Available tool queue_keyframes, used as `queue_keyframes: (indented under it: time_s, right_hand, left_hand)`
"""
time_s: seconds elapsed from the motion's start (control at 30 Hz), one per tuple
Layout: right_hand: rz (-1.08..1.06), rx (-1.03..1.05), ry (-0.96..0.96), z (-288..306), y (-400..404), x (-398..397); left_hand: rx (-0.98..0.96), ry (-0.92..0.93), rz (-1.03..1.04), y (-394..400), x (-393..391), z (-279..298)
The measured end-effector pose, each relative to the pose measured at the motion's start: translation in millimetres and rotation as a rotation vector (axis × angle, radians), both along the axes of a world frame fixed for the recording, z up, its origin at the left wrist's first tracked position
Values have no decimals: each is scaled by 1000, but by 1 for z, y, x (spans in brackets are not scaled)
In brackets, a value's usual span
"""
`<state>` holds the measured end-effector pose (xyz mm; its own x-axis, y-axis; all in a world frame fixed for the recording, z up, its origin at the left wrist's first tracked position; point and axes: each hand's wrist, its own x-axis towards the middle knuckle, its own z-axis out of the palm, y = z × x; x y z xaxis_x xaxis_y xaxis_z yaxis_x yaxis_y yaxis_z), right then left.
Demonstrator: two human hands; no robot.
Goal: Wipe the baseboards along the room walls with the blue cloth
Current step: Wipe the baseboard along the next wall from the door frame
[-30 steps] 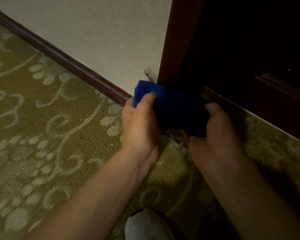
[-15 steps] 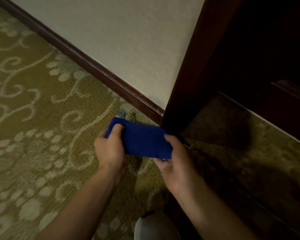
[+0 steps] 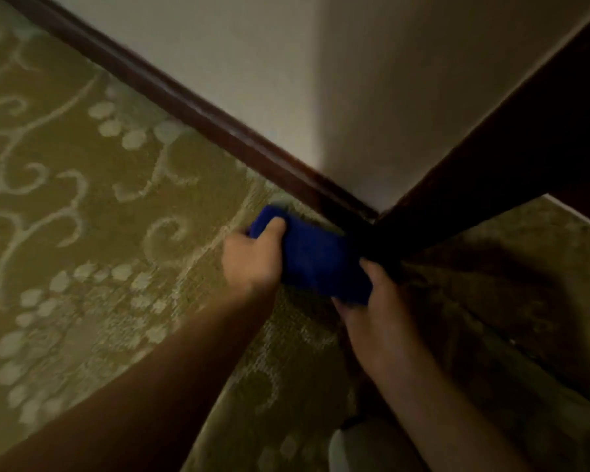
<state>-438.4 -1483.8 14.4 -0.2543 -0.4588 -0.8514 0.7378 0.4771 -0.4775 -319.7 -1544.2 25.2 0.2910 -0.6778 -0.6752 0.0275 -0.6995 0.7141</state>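
We count one blue cloth, two hands, one run of dark wooden baseboard and one dark wooden door frame that meets it at the floor. A single pale, rounded shape sits at the bottom edge between our forearms; we cannot tell what it is.

Our left hand is curled closed around the cloth's left end, thumb lying over the top edge and the other fingers tucked behind the fabric. Our right hand pinches the lower right corner, thumb on the near face and fingers under it. The cloth is folded into a flat, thick rectangle stretched between the two hands. It sits low over the patterned olive carpet, just beside the spot where the baseboard ends against the door frame. Its upper right corner merges into the dark corner there, so we cannot tell whether it touches the wood.

The whole frame is smeared by motion, and the carpet's pale scrollwork is soft. The floor to the right of the door frame lies in deep shadow with little detail. The cream wall above the baseboard is plain. Both forearms are cut off by the bottom edge.
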Motion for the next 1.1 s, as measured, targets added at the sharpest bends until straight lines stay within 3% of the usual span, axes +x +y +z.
queue_keyframes:
  time_s: [0.1, 0.27, 0.57, 0.67, 0.8, 1.1]
  right_hand:
    - [-35, -7, 47, -5, -17, 0]
    - [-97, -68, 72, 23, -43, 10]
    - [-167, 61, 238, 83, -16, 75]
    - [-219, 119, 233, 92, -7, 85]
    - [-291, 101, 419, 86, -28, 80]
    - [-557, 142, 526, 37, -64, 67]
  left_hand:
    - [-62, 86, -63, -13, 4, -27]
    - [-20, 376, -253, -42, 44, -17]
    - [144, 356, -603, -31, 100, 56]
    - [145, 330, -584, -34, 105, 69]
    - [199, 357, -520, -45, 86, 58]
    - [297, 662, -285, -58, 56, -17]
